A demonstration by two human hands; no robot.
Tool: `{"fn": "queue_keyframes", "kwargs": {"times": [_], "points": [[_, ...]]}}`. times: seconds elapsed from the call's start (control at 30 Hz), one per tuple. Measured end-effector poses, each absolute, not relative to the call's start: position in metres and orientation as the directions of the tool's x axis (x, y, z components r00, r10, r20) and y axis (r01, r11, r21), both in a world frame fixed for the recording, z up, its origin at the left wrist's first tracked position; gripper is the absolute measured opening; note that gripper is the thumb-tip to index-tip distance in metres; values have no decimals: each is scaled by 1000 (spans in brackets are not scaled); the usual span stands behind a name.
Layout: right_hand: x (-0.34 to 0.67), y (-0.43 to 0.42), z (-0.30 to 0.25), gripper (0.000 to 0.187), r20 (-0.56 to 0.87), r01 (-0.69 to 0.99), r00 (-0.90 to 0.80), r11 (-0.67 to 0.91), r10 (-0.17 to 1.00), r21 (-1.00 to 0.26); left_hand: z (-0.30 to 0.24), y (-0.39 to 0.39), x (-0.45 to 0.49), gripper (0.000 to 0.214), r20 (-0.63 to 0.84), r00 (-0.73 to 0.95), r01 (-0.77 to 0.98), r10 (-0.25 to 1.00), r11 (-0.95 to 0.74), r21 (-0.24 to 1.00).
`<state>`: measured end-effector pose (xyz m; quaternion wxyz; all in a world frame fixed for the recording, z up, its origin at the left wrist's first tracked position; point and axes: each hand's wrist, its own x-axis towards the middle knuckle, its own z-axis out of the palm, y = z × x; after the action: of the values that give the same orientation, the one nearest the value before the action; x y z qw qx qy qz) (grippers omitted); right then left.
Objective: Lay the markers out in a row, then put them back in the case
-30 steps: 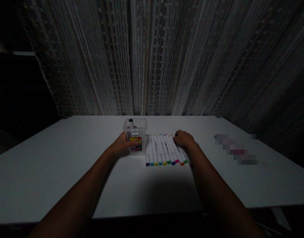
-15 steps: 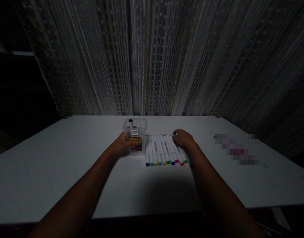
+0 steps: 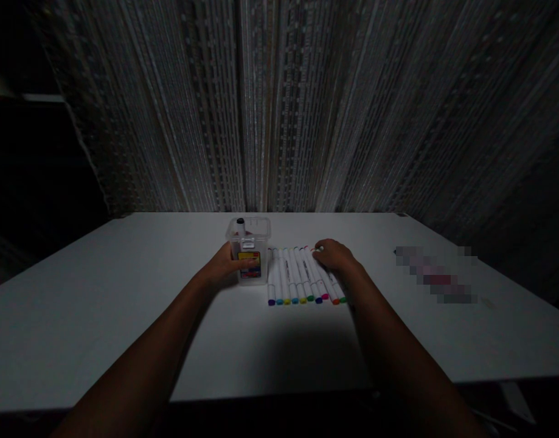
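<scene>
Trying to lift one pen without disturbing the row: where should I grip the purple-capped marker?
Probably its near, capped end, coming from the front-left: the purple-capped marker lies flat, tight against its neighbour, with the clear box beside its far half.

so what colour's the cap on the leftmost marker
Purple; the leftmost marker's cap shows best in the head view.

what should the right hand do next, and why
The right hand rests on the right end of the row of colour-capped white markers, and the left hand holds the clear plastic box beside it, so probably pinch one marker and lift it.
</scene>
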<state>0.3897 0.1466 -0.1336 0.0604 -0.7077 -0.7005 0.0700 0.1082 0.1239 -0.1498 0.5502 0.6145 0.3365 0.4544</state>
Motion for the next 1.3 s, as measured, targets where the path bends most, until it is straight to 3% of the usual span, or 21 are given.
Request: {"fn": "queue_keyframes", "kwargs": {"times": [0.6, 0.8, 1.3], "points": [[387, 146, -136, 41, -45, 990, -43, 37, 998, -133, -149, 124, 108, 47, 185, 345, -71, 920, -171, 983], [382, 146, -140, 41, -39, 985, -129, 123, 991, -117, -150, 125, 107, 46, 189, 343, -56, 920, -181, 982], [380, 145, -139, 43, -28, 980, -156, 151, 987, -133, -146, 123, 109, 55, 190, 334, -83, 923, -172, 982]]}}
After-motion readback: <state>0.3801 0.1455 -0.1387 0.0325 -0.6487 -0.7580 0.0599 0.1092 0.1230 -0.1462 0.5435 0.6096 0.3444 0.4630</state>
